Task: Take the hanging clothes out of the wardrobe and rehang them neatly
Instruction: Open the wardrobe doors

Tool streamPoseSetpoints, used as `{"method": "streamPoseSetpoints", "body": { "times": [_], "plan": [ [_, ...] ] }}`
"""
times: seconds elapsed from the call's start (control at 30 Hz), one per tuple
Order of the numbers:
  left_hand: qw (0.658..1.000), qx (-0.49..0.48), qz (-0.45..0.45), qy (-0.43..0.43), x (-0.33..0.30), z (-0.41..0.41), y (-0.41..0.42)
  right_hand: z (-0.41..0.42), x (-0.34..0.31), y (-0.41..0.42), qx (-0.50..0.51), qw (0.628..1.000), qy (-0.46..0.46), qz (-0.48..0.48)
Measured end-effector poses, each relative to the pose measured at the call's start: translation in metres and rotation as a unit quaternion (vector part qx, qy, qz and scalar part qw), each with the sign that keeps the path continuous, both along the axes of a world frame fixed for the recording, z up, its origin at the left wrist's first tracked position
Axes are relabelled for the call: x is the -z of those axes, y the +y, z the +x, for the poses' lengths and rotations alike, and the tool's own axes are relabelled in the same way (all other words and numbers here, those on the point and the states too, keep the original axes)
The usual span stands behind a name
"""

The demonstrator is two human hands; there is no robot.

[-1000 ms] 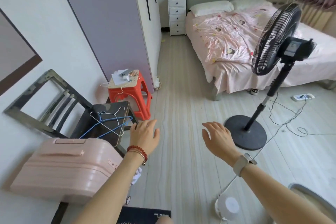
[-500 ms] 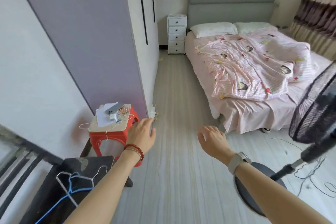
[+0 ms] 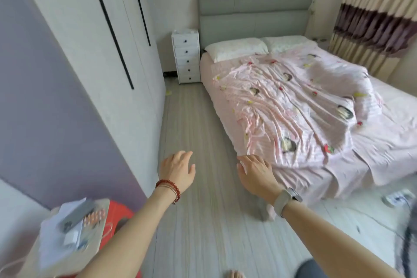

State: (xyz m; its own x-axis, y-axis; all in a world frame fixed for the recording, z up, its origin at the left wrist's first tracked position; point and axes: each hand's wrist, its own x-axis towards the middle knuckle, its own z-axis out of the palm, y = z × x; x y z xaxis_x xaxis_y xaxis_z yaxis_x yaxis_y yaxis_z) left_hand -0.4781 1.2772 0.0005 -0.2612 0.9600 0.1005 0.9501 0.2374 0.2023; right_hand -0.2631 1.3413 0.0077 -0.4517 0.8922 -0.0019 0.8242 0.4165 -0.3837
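Both hands out in front, palms down, fingers loosely spread, holding nothing: left hand (image 3: 178,170) with a red bead bracelet (image 3: 168,189) at the wrist, right hand (image 3: 256,172) with a watch (image 3: 286,201). Apart from each other, over bare floor (image 3: 191,124).

Wardrobe (image 3: 85,52) along the left, doors shut, two dark vertical handles; hanging clothes not visible. Left hand near the wardrobe's near corner, not touching.

Near left: red stool (image 3: 120,212) with blurred papers and small items on top, close under the left forearm. Far end: white drawer unit (image 3: 186,56) between wardrobe and bed. Right: bed (image 3: 338,165) with grey headboard, two pillows, a rumpled pink quilt (image 3: 293,108); right hand near the bed's near corner. Striped curtain (image 3: 379,18) far right. Dark blurred shape at the right edge, unidentifiable. Toes showing at the bottom edge.

Against half a second ago: view moved forward and up the aisle; chair and hangers gone from view, fan no longer distinct, stool now at bottom left, bed and drawers closer. Hands in much the same pose, still empty.
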Motion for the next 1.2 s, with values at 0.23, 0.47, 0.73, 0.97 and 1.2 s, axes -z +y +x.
{"method": "streamPoseSetpoints", "body": {
  "times": [0.23,0.47,0.73,0.97,1.2],
  "plan": [
    [0.999,-0.017,0.049,0.008,-0.036,-0.052,0.166,-0.060,-0.027,0.186,-0.044,0.999,-0.012,0.028],
    [0.997,-0.080,0.004,0.012,-0.009,-0.155,0.273,-0.158,-0.005,0.319,-0.082,0.996,-0.016,0.005],
    [0.993,-0.107,0.040,0.016,-0.036,-0.302,0.438,-0.306,-0.030,0.486,-0.118,0.992,-0.016,0.027],
    [0.987,-0.151,0.053,0.008,-0.041,-0.397,0.528,-0.419,-0.030,0.588,-0.162,0.986,-0.004,0.041],
    [0.963,-0.229,0.138,0.040,-0.049,-0.476,0.575,-0.553,-0.021,0.664,-0.277,0.959,0.062,0.022]
  ]
}}
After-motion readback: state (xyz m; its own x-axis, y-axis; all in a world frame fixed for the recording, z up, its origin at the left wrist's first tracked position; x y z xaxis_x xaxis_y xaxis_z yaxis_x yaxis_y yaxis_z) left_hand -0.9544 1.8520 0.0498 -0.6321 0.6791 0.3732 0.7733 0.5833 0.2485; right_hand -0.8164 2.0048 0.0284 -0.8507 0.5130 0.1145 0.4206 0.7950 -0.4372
